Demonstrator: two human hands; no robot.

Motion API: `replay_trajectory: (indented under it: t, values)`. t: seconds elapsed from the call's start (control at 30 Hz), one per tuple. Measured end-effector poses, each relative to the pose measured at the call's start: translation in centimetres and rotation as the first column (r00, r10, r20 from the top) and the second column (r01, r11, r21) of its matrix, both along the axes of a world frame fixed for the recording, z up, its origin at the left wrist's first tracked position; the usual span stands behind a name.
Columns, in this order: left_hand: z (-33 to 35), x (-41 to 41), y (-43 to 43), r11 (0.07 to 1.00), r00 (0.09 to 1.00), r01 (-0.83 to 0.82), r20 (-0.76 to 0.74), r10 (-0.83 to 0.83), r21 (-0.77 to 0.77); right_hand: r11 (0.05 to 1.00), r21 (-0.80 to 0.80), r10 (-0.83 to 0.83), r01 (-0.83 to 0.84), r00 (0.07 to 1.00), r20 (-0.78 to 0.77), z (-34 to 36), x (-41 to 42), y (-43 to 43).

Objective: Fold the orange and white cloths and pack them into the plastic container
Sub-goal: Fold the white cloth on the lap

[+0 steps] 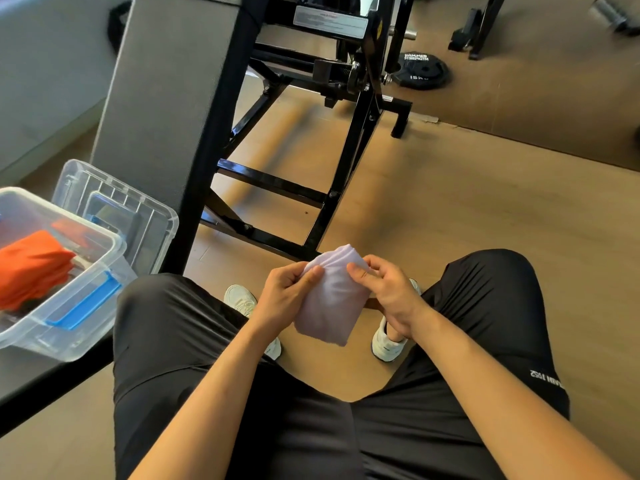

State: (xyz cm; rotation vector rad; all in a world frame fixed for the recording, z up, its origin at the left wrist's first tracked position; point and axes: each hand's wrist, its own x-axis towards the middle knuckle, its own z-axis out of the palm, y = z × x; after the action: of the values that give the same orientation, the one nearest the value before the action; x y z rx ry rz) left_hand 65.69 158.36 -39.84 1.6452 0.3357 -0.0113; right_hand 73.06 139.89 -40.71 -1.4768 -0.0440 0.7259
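Note:
A white cloth (332,299), folded into a small bundle, hangs between my knees above the floor. My left hand (284,292) pinches its upper left edge with thumb on top. My right hand (384,289) grips its upper right side, fingers curled round the fabric. At the left, a clear plastic container (104,289) with blue latches stands on a dark bench. A folded orange cloth (31,265) lies inside it.
The container's clear lid (138,202) leans behind it against a grey pad (166,81). A black gym machine frame (294,188) stands ahead on the wood floor, with a weight plate (420,71) behind it. My white shoes (386,344) are below the cloth.

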Motion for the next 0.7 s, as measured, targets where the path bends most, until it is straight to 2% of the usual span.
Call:
replay_trajectory:
  t: [0.13, 0.23, 0.33, 0.43, 0.53, 0.63, 0.7]
  values:
    - [-0.6, 0.3, -0.4, 0.999, 0.995, -0.051, -0.086, 0.050, -0.007, 0.986, 0.019, -0.167, 0.166, 0.978, 0.126, -0.2, 0.1, 0.1]
    - [-1.5, 0.5, -0.7, 0.998, 0.991, -0.058, -0.125, 0.056, -0.019, 0.971, 0.111, -0.232, 0.211, 0.941, 0.245, 0.1, -0.1, 0.2]
    - [-2.4, 0.5, -0.7, 0.989, 0.992, -0.067, -0.095, 0.080, 0.134, 0.982, 0.094, -0.187, 0.164, 0.911, 0.368, 0.4, 0.1, -0.3]
    - [-1.8, -0.1, -0.5, 0.953, 0.994, -0.094, 0.072, 0.077, 0.288, 0.992, -0.068, -0.065, 0.108, 0.886, 0.460, 0.7, 0.4, -0.9]
    - [-0.4, -0.1, -0.4, 0.921, 0.976, 0.019, 0.193, -0.102, 0.389, 0.997, -0.063, -0.012, 0.043, 0.905, 0.425, 1.0, 0.5, -1.2]
    - [-0.6, -0.1, -0.3, 0.846, 0.944, 0.181, 0.153, -0.292, 0.501, 0.997, -0.056, 0.074, -0.056, 0.914, 0.399, 1.1, 0.4, -1.1]
    - [-1.1, -0.2, -0.3, 0.833, 0.925, 0.282, 0.095, -0.367, 0.477, 0.994, -0.055, 0.111, -0.097, 0.915, 0.387, 1.1, 0.2, -0.9]
